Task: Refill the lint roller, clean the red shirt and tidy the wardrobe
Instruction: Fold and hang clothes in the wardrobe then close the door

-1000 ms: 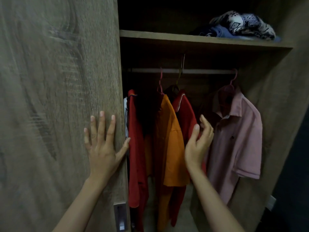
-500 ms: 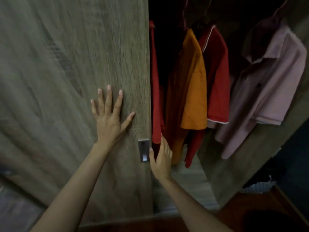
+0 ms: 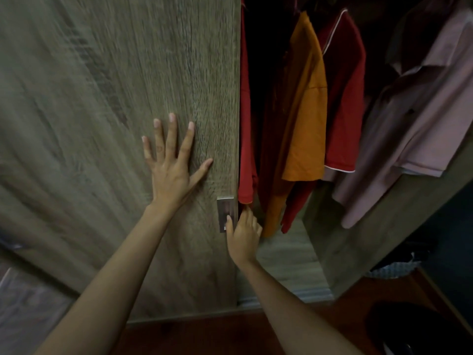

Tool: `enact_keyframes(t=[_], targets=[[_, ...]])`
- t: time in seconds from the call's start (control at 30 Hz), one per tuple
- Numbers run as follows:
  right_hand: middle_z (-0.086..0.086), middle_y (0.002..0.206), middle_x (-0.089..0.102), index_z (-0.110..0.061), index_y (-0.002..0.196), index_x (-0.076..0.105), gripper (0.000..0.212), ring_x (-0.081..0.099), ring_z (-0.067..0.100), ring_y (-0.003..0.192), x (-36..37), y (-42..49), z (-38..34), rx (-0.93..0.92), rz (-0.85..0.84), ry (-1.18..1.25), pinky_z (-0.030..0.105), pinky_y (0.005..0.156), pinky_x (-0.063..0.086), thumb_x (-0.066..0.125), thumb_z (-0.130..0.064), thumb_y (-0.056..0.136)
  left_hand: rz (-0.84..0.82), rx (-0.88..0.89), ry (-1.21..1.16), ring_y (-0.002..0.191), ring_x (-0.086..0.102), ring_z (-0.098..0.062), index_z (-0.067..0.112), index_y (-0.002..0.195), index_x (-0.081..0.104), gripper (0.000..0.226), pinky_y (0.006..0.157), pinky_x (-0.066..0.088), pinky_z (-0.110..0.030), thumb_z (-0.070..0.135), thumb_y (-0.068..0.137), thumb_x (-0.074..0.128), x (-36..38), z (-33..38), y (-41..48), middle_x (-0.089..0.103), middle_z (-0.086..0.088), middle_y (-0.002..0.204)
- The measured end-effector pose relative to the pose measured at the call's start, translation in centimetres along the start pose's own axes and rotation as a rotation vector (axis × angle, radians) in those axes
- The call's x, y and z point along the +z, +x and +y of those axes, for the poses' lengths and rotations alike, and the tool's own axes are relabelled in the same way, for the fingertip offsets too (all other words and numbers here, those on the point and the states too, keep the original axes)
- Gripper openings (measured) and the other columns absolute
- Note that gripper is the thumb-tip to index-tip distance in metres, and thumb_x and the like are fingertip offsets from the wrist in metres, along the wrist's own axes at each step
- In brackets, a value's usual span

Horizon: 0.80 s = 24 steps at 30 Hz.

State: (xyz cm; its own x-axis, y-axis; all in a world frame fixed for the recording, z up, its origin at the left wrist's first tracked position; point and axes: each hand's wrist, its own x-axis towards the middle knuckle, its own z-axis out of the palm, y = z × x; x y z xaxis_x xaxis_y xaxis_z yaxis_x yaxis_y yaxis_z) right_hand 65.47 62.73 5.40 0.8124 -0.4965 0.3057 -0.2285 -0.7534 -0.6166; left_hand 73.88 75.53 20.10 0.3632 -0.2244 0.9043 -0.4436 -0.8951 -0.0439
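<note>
Wood-grain door (image 3: pixel 122 98): we are pressing our left hand (image 3: pixel 171 170) flat on it, fingers spread and grasping nothing, while our right hand (image 3: pixel 243 234) is curling its fingers round the door's edge by the handle (image 3: pixel 225 213). Red shirt (image 3: pixel 345 98) is hanging above-right of those fingers. We judge we are closing up; next comes a steady sideways pull.

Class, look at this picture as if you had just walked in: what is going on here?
A person stands at a wardrobe. The left hand is spread flat on the wooden sliding door. The right hand is at the door's edge by the metal handle, fingers curled around the edge. The wardrobe is partly open, showing a red shirt nearest the door, an orange shirt, another red shirt and a pink shirt hanging inside.
</note>
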Motion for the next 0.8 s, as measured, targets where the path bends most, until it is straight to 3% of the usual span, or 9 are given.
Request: enact_keyframes(t=[0.23, 0.43, 0.67, 0.8], targets=[[0.01, 0.13, 0.058, -0.004, 0.138, 0.042, 0.067, 0.054, 0.026, 0.118, -0.9, 0.4, 1.6, 0.038, 0.014, -0.034, 0.044, 0.093, 0.041, 0.026, -0.049, 0.091, 0.015, 0.067, -0.003, 0.147, -0.015, -0.022, 0.02, 0.151, 0.024, 0.076, 0.117, -0.005, -0.049, 0.058, 0.092, 0.052, 0.4, 1.7, 0.3, 0.028, -0.021, 0.153], [0.01, 0.142, 0.048, -0.005, 0.145, 0.033, 0.065, 0.045, 0.027, 0.129, -2.8, 1.3, 4.4, 0.1, 0.056, -0.043, 0.046, 0.1, 0.035, 0.031, -0.048, 0.095, -0.007, 0.223, 0.009, 0.149, -0.011, -0.023, 0.025, 0.152, 0.026, 0.07, 0.118, -0.006, -0.046, 0.057, 0.095, 0.048, 1.1, 3.8, 0.4, -0.01, 0.0, 0.162], [0.006, 0.15, 0.038, -0.01, 0.147, 0.028, 0.059, 0.037, 0.024, 0.135, -5.2, 3.0, 8.1, 0.26, 0.093, -0.006, 0.046, 0.106, 0.028, 0.036, -0.042, 0.098, -0.027, 0.312, -0.044, 0.149, -0.008, -0.022, 0.025, 0.152, 0.028, 0.065, 0.118, -0.005, -0.044, 0.054, 0.096, 0.046, 2.4, 7.5, 0.1, -0.008, 0.001, 0.163], [0.005, 0.146, 0.044, -0.013, 0.145, 0.034, 0.052, 0.041, 0.023, 0.132, -6.8, 4.2, 10.5, 0.327, 0.151, 0.007, 0.046, 0.105, 0.03, 0.035, -0.038, 0.099, -0.063, 0.348, -0.096, 0.15, -0.007, -0.023, 0.025, 0.152, 0.026, 0.064, 0.118, -0.003, -0.046, 0.05, 0.097, 0.048, 3.2, 10.1, -0.4, -0.007, 0.0, 0.163]])
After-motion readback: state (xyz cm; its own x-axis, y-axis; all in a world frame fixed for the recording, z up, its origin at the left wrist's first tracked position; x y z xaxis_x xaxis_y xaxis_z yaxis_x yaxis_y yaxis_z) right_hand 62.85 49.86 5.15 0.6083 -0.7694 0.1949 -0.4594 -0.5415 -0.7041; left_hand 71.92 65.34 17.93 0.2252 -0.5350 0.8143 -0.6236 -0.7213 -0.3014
